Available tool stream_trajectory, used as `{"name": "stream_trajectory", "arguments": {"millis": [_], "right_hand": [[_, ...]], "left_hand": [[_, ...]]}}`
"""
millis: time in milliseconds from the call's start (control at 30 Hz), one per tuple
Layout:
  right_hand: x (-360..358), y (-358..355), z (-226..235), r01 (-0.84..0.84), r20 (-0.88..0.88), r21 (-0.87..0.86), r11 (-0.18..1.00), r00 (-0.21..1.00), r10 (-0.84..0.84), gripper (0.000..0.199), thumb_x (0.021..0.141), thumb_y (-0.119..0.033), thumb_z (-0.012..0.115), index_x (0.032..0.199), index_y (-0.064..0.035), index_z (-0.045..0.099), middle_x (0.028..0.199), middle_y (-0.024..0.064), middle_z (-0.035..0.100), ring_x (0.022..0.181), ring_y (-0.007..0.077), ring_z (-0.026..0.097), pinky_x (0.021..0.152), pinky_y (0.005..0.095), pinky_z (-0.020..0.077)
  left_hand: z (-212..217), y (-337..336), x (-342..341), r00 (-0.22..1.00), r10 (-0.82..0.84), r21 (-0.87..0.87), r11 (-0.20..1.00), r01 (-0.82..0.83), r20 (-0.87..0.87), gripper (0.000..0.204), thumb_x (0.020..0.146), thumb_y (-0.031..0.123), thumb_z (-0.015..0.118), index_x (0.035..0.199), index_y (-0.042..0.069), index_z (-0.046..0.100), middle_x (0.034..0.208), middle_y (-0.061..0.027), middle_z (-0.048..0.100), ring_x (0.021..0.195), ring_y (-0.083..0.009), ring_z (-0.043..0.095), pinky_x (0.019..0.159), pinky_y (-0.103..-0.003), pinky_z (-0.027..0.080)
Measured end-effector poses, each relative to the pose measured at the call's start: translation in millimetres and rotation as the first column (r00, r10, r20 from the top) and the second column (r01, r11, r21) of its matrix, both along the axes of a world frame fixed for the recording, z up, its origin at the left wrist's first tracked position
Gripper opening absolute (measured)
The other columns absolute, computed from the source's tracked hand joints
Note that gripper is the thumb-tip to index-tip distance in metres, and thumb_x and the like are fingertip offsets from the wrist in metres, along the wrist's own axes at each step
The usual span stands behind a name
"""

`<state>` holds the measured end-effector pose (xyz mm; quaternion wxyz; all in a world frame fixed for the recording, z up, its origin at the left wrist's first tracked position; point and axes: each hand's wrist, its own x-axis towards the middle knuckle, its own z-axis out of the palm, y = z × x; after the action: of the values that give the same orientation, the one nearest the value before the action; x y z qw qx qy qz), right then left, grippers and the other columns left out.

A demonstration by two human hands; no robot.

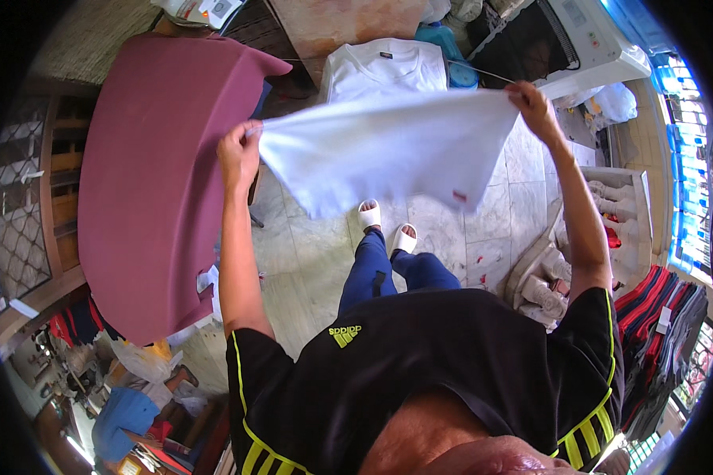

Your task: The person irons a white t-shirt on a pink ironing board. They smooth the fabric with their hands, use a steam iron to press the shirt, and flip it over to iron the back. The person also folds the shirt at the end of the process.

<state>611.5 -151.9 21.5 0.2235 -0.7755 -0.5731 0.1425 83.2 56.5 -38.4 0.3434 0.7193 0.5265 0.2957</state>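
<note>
Stretched between my two hands is a white cloth (388, 150) with a small red tag near its lower right corner. It hangs over the floor in front of me, slightly blurred. My left hand (239, 150) pinches its upper left corner, while my right hand (535, 111) grips the upper right corner, a little higher. Just beyond the cloth lies a white shirt (384, 67) with a dark neck label, its lower part hidden behind the cloth.
A long table under a maroon cover (146, 182) stands at my left. Dark and red folded garments (661, 340) are stacked at the right, below white carved balusters (547, 293). A white appliance (594, 47) is at the far right. Pale tiles (285, 269) surround my feet.
</note>
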Motion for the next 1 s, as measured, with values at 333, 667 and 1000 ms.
{"name": "stream_trajectory", "arguments": {"millis": [333,667,1000], "right_hand": [[25.5,5.4,-53.8,0.323,0.01,0.207,0.923,0.943,-0.333,0.019,0.094,-0.018,0.063,0.11,-0.008,0.07,0.099,0.0085,0.068,0.086,0.018,0.064,0.075,0.0302,0.0503],[29.3,-45.7,-347.3,0.365,-0.126,-0.043,0.93,0.922,-0.367,0.01,0.091,-0.01,0.066,0.099,-0.0063,0.071,0.097,0.0073,0.068,0.083,0.0181,0.065,0.072,0.0303,0.0502],[31.1,-66.2,-357.0,0.41,-0.213,-0.143,0.901,0.876,-0.433,0.032,0.09,-0.022,0.07,0.119,-0.0095,0.062,0.12,0.0107,0.058,0.105,0.0253,0.06,0.085,0.0389,0.0487]], "left_hand": [[-26.7,13.5,68.6,0.986,0.118,0.234,0.962,-0.143,0.118,0.014,0.088,0.0,0.065,0.097,0.006,0.074,0.094,-0.0003,0.07,0.07,-0.0074,0.053,0.059,-0.023,0.039],[-330.3,-46.2,106.9,0.763,0.52,-0.482,0.818,-0.314,0.384,0.01,0.088,0.002,0.072,0.097,0.0,0.071,0.093,-0.0006,0.069,0.083,-0.0062,0.061,0.073,-0.02,0.044],[-345.5,-67.7,130.9,0.603,0.742,-0.717,0.587,-0.376,0.291,0.051,0.084,0.02,0.078,0.129,0.007,0.056,0.091,0.0018,0.055,0.084,-0.0096,0.053,0.079,-0.029,0.046]]}}
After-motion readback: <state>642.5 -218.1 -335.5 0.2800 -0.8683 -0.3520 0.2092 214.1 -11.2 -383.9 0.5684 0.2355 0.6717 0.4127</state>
